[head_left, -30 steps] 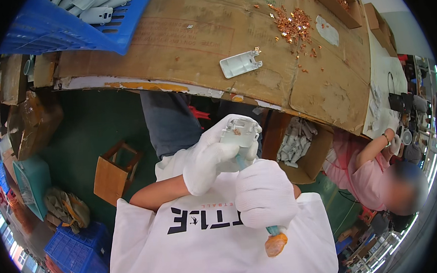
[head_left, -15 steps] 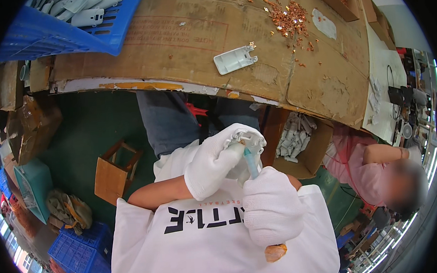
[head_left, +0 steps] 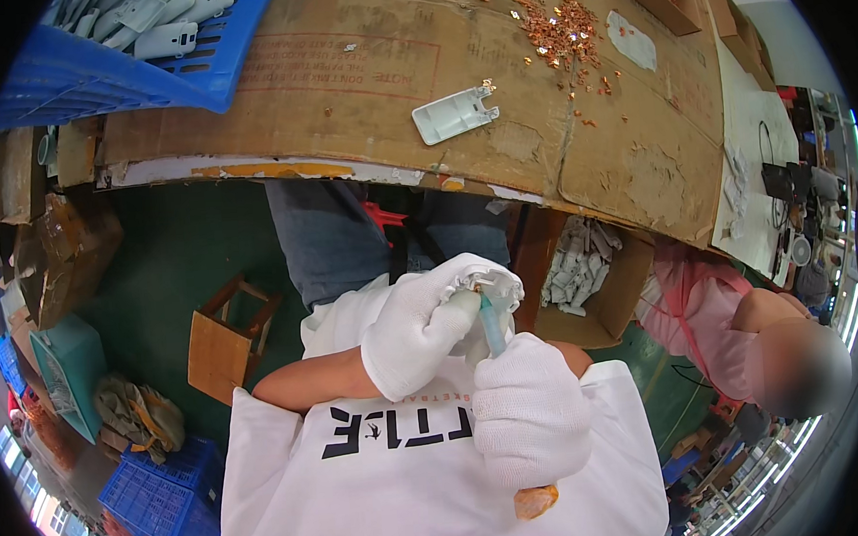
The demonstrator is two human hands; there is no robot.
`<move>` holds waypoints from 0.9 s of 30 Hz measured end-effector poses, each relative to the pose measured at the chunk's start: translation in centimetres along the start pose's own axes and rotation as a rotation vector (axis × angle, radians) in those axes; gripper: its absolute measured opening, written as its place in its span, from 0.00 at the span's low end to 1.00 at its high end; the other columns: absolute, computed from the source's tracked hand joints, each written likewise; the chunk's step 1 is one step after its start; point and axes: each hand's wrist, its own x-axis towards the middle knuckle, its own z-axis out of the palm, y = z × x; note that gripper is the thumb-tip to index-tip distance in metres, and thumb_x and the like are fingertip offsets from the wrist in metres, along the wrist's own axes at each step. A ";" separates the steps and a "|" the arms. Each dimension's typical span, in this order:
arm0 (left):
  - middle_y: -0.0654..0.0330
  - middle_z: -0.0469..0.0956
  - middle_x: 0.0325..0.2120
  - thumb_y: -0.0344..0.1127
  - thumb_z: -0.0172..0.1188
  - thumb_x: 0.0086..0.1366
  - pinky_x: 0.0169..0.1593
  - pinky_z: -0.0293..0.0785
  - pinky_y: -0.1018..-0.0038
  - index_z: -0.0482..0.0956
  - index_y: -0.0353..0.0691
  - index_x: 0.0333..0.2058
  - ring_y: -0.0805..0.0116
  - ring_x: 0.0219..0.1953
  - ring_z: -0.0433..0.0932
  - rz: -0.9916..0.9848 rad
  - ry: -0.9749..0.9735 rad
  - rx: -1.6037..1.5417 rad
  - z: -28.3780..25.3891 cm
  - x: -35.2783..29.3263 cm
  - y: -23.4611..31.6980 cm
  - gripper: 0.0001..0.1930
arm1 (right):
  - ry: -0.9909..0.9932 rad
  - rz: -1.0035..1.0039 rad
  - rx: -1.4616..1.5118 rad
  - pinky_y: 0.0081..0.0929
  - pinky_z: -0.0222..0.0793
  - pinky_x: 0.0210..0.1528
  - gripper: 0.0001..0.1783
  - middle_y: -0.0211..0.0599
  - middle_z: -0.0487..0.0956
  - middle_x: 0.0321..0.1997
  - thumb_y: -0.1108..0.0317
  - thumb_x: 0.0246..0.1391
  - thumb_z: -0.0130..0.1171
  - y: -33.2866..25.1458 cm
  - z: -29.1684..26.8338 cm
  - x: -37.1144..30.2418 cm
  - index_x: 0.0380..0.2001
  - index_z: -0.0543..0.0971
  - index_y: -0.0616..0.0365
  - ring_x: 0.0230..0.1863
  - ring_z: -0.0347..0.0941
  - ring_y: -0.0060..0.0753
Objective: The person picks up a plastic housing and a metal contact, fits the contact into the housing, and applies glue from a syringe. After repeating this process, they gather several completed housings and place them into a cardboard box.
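Note:
Both my hands wear white gloves and are held close to my chest, below the table edge. My left hand [head_left: 423, 327] grips a small white plastic part [head_left: 489, 284], mostly hidden by the fingers. My right hand [head_left: 528, 414] is closed around a screwdriver with a teal shaft [head_left: 492, 325] and an orange handle end [head_left: 536, 501]; its tip touches the white part. A similar white plastic part [head_left: 454, 116] lies on the cardboard-covered table [head_left: 339, 87], far from both hands.
A blue crate [head_left: 112, 61] of white parts sits at the table's left. Small copper pieces [head_left: 562, 29] are scattered at the upper right. A cardboard box [head_left: 597, 277] of white parts stands under the table. A small wooden stool [head_left: 227, 334] is at left, a person in pink [head_left: 737, 318] at right.
The view has shifted slightly. My hands have stayed together near my chest, the screwdriver still held against the white part.

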 end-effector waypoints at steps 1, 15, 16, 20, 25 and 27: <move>0.60 0.80 0.36 0.28 0.42 0.62 0.44 0.72 0.76 0.76 0.37 0.45 0.74 0.38 0.77 0.000 -0.001 0.001 0.1 0.0 -0.1 0.16 | 0.000 0.000 -0.001 0.30 0.59 0.17 0.18 0.38 0.69 0.18 0.77 0.43 0.27 0.1 0.2 -0.1 0.16 0.70 0.59 0.17 0.65 0.34; 0.50 0.79 0.35 0.27 0.41 0.61 0.45 0.71 0.74 0.74 0.36 0.47 0.61 0.37 0.78 0.028 0.089 0.224 0.2 -1.0 -0.6 0.18 | -0.004 0.124 0.102 0.32 0.62 0.18 0.23 0.33 0.67 0.12 0.55 0.54 0.44 0.1 -0.4 -0.1 0.08 0.67 0.52 0.13 0.65 0.35; 0.50 0.79 0.35 0.27 0.41 0.60 0.45 0.71 0.74 0.74 0.36 0.47 0.61 0.38 0.79 0.068 0.058 0.285 0.2 -1.1 -0.2 0.18 | -0.004 0.138 0.091 0.32 0.62 0.18 0.23 0.33 0.67 0.12 0.55 0.54 0.44 -0.3 -0.4 0.0 0.08 0.67 0.52 0.13 0.65 0.35; 0.49 0.79 0.35 0.27 0.41 0.60 0.44 0.72 0.74 0.73 0.36 0.47 0.60 0.36 0.79 0.113 -0.005 0.301 0.1 -1.3 0.2 0.18 | 0.191 0.158 0.027 0.35 0.64 0.17 0.23 0.31 0.69 0.13 0.53 0.53 0.46 -0.9 0.7 0.3 0.08 0.68 0.50 0.13 0.66 0.35; 0.56 0.80 0.33 0.26 0.41 0.61 0.37 0.74 0.73 0.73 0.36 0.46 0.68 0.28 0.78 0.123 0.096 0.070 0.0 -0.3 -1.3 0.17 | 0.172 0.114 0.057 0.37 0.64 0.17 0.23 0.27 0.69 0.12 0.48 0.49 0.51 0.5 0.6 0.3 0.08 0.69 0.48 0.12 0.66 0.28; 0.59 0.79 0.33 0.25 0.41 0.62 0.34 0.72 0.76 0.73 0.37 0.46 0.75 0.26 0.75 -0.082 0.053 -0.194 -0.4 -0.8 -0.4 0.16 | 0.372 0.054 0.031 0.35 0.62 0.16 0.22 0.24 0.69 0.10 0.47 0.45 0.56 0.1 1.5 -0.7 0.08 0.69 0.46 0.11 0.65 0.25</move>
